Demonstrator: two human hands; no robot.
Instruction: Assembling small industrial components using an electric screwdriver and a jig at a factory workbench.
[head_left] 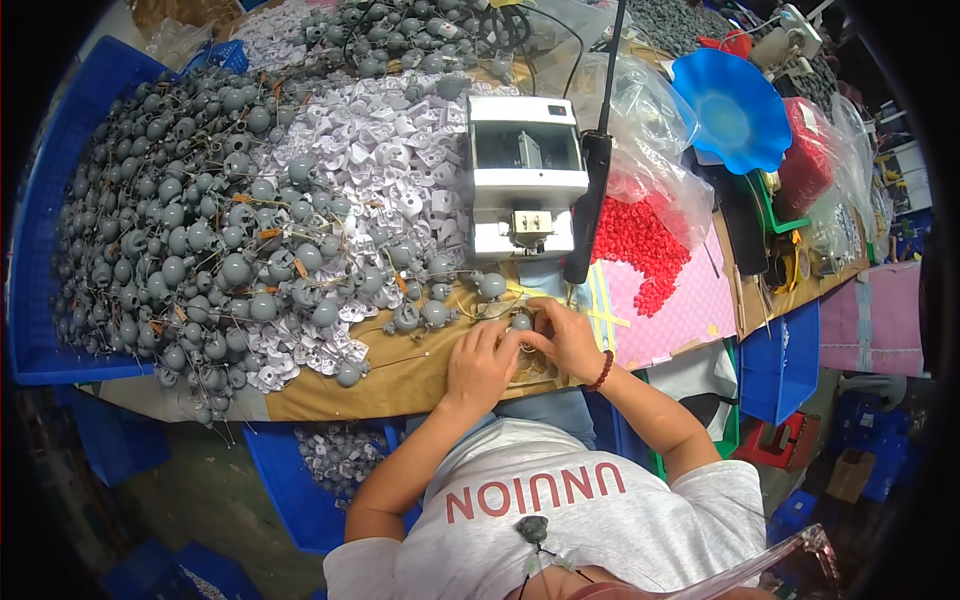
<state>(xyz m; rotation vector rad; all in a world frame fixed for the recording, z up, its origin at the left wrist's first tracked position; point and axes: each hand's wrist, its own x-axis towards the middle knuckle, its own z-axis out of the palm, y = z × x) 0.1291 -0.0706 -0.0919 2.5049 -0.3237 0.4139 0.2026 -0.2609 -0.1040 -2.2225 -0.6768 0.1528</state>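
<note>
Both my hands meet over the front edge of the brown worktable. My left hand and my right hand together pinch one small grey ball-shaped part between their fingertips. A dark red bead bracelet sits on my right wrist. Just beyond the hands stands a white box-like machine. A few loose grey ball parts lie to the left of my hands.
A big heap of grey ball parts and white plastic pieces covers the table's left. Red beads spill from a clear bag on a pink mat. Blue bins and a blue funnel-shaped dish stand right.
</note>
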